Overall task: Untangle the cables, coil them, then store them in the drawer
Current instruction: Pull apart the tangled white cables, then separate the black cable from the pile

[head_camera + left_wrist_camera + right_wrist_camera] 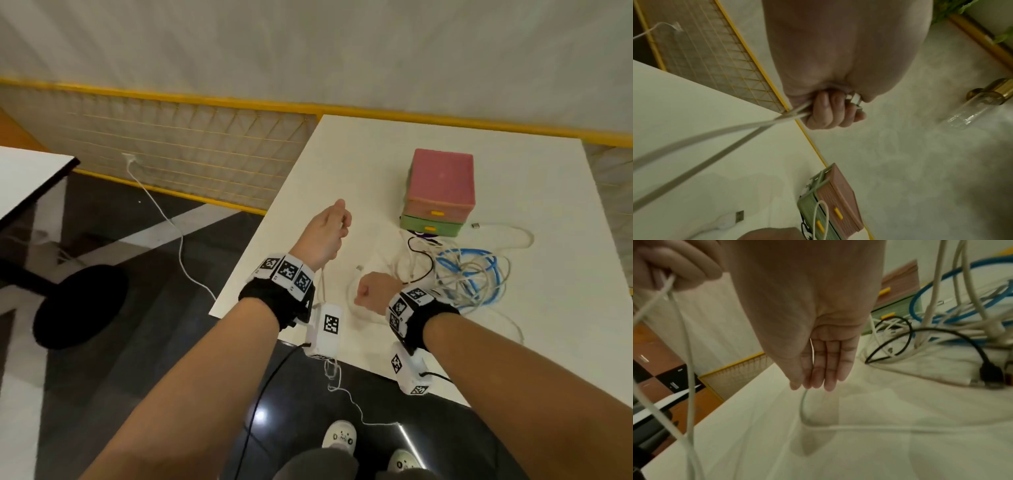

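A white cable (334, 373) is seen hanging off the tabletop (548, 335) edge. It is gripped above by the left hand (325, 236), fingers curled. The right hand (822, 369) is held flat, fingers straight, apparently touching a strand. Farther off, tangled cables (469, 274) lie before the closed drawer unit (438, 195).

Blue cable (472, 270), pink-over-green drawers (440, 192) (yellow handles), white table (359, 164)

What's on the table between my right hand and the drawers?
Loose white cable loops and a thin black cable, seen in the head view, lie between right hand and drawers.
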